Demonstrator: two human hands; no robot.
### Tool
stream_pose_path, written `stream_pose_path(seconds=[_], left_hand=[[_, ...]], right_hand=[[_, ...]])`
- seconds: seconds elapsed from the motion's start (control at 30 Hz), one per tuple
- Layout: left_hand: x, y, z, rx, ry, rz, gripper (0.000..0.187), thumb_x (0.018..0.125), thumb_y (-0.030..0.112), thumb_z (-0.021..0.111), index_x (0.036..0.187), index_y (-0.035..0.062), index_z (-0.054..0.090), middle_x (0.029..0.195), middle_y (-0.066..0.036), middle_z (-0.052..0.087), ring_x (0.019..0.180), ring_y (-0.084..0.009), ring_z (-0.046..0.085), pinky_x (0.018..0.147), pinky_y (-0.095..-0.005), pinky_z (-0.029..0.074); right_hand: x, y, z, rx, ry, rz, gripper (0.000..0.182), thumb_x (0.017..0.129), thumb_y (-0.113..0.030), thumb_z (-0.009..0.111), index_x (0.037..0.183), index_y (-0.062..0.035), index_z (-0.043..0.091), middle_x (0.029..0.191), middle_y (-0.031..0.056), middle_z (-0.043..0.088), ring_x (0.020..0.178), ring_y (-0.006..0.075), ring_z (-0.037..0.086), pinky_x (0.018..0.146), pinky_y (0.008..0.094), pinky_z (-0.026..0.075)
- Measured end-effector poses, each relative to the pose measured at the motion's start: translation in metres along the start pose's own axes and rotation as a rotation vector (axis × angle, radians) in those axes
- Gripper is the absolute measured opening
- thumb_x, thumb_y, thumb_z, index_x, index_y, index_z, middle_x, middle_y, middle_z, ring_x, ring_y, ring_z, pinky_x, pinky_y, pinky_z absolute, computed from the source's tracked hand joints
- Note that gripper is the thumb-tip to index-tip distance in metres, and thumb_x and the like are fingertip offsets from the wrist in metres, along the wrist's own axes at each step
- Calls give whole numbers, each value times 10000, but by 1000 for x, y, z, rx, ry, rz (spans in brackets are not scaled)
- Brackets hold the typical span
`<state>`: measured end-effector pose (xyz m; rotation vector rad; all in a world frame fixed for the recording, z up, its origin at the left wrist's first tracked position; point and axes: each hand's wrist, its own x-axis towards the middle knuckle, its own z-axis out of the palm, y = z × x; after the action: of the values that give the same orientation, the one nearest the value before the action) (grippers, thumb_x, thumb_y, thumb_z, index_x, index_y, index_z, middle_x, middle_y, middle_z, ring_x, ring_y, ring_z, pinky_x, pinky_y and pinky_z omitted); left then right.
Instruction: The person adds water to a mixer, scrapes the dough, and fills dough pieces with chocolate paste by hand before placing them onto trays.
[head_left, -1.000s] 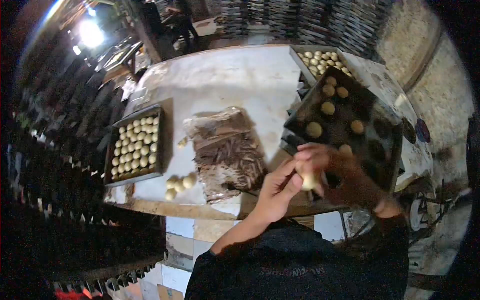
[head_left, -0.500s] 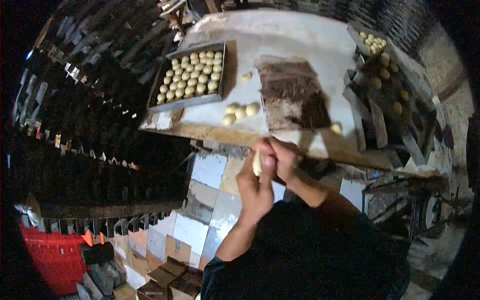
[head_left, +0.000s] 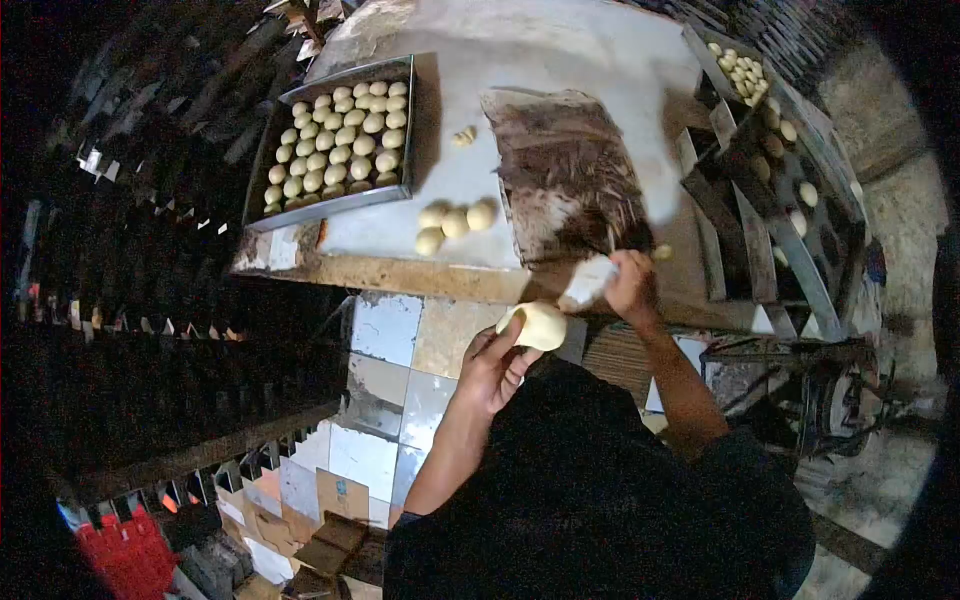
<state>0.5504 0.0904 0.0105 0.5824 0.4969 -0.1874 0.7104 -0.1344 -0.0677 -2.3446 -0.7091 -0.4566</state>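
My left hand (head_left: 497, 365) is closed around a flattened round of dough (head_left: 540, 326), thumb pressed on its near edge, in front of the table's wooden edge. To its right, my right hand (head_left: 633, 287) grips a flat white scraper (head_left: 589, 280) whose tip points down toward the dough. A dark brown slab of filling (head_left: 560, 160) is spread on the table just beyond the hands. Several smooth dough balls (head_left: 455, 222) lie to its left, and small dough scraps (head_left: 463, 136) sit farther back.
A metal tray (head_left: 330, 211) filled with rows of dough balls stands at the table's left. Metal trays (head_left: 755, 232) are stacked on the right, with small dough pieces (head_left: 738, 72) in the far one. Cardboard boxes (head_left: 330, 540) and a red crate (head_left: 125, 555) are on the floor.
My hands were together pinching dough; now they are apart. The left holds a flattened dough round, and the right has moved to the right and taken hold of the white scraper.
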Motion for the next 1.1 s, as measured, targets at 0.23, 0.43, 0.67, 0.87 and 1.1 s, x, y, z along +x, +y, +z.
stream_pose_path(seconds=[0.23,0.43,0.67,0.87,1.1], left_hand=[[48,49,-6,20,95,56,358,909,138,575,1204,-59,528,1197,-151,589,1087,-240,594,905,-355,521],[94,69,8,102,17,130,444,914,132,546,1320,-22,455,1315,-133,517,1198,-224,504,993,-353,414],[119,83,34,173,107,214,460,911,152,545,1342,20,453,1298,-110,537,1181,-199,493,974,-332,375],[138,80,40,224,174,105,436,897,119,531,1313,3,471,1268,-114,553,1140,-192,525,913,-300,415],[145,86,59,257,169,80,495,903,203,559,1354,35,443,1309,-65,521,1189,-170,475,994,-324,342]], right_hand=[[36,45,20,-235,-474,115,256,716,14,552,967,53,514,762,211,516,740,437,540,587,493,437],[95,50,57,241,-426,-61,208,830,-51,571,1016,41,547,817,215,578,747,414,587,617,479,471],[156,100,23,-63,-333,124,252,818,-39,530,1066,-29,566,919,196,620,749,392,616,621,453,501],[169,94,19,-244,-378,81,395,805,-17,522,1197,-60,549,922,164,574,671,334,588,580,434,488],[141,150,91,-275,-495,-154,249,827,-83,557,1064,-41,620,753,127,547,536,285,532,538,404,476]])
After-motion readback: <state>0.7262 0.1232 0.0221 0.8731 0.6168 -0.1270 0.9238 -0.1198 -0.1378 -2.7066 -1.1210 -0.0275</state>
